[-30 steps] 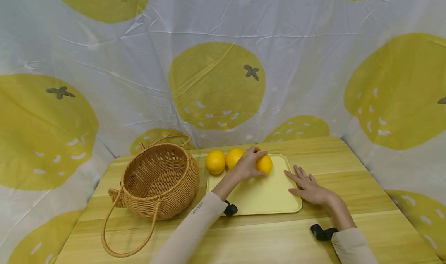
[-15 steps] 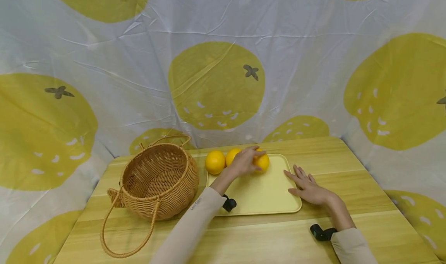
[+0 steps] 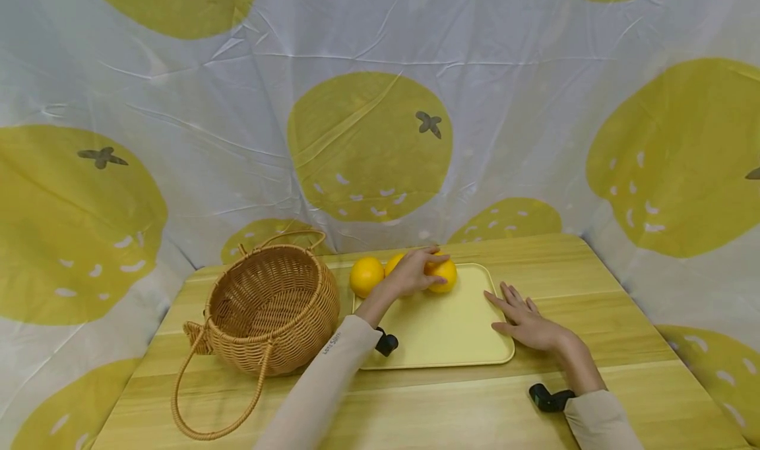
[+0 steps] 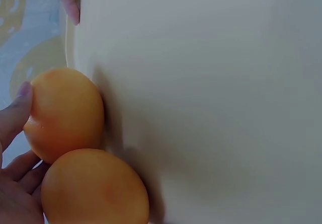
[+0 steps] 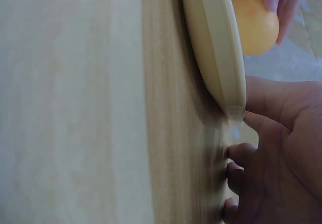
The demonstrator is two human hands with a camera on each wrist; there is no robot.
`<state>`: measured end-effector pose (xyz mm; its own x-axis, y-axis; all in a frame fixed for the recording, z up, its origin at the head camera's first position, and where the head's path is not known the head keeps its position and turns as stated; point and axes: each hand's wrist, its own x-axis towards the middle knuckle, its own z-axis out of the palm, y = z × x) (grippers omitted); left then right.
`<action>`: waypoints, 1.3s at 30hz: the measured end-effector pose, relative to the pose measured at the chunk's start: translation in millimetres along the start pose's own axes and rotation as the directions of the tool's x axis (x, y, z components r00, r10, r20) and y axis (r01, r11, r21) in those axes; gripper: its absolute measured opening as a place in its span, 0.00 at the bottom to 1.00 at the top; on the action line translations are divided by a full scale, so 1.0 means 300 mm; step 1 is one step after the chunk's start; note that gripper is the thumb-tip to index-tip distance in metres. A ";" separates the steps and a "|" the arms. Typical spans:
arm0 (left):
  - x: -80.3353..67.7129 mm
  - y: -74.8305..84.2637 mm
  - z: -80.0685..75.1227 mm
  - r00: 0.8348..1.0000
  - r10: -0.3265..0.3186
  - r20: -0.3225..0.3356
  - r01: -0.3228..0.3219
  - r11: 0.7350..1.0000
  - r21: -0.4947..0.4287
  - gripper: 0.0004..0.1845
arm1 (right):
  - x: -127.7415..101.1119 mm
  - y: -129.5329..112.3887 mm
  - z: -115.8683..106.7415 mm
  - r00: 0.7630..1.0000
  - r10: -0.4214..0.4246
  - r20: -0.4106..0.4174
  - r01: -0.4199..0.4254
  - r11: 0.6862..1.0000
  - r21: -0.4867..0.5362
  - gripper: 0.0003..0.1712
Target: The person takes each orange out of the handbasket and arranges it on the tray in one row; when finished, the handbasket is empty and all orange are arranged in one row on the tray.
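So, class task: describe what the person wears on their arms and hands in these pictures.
Both arms wear long pale beige sleeves: the left sleeve carries small dark lettering near the cuff, the right sleeve looks plain. A small black device sits at each wrist. The left hand and right hand are bare, without gloves.

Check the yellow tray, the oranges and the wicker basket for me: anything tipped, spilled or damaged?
Nothing stands out. The woven wicker basket sits upright and looks empty. Three round oranges stay on the flat yellow tray. The left hand grips the rightmost orange; the right hand rests flat at the tray's edge.
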<state>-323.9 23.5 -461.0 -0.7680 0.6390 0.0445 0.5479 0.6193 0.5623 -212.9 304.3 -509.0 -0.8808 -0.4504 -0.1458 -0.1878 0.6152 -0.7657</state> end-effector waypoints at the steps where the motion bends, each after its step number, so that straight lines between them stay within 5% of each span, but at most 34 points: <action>1: 0.001 -0.003 0.001 1.000 0.000 0.001 0.000 1.000 -0.009 0.32 | -0.001 0.000 0.000 1.000 -0.002 0.001 0.002 1.000 0.002 0.40; 12: -0.002 0.007 0.006 0.999 0.018 0.047 -0.018 1.000 -0.006 0.32 | -0.013 0.006 -0.005 1.000 -0.008 -0.002 0.008 1.000 0.010 0.40; 27: -0.008 0.010 0.008 1.000 0.026 -0.010 -0.026 0.995 0.092 0.31 | -0.019 0.019 -0.013 1.000 -0.017 -0.003 0.017 1.000 0.022 0.40; 39: -0.125 0.017 -0.087 0.987 -0.051 -0.151 0.055 0.998 0.019 0.30 | -0.010 0.007 -0.035 0.999 0.027 -0.039 -0.026 0.999 0.030 0.43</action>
<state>-300.9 -9.3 -438.1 -0.8363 0.5302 0.1395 0.5112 0.6623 0.5478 -215.3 313.7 -503.8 -0.9020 -0.4080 -0.1415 -0.1520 0.6068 -0.7802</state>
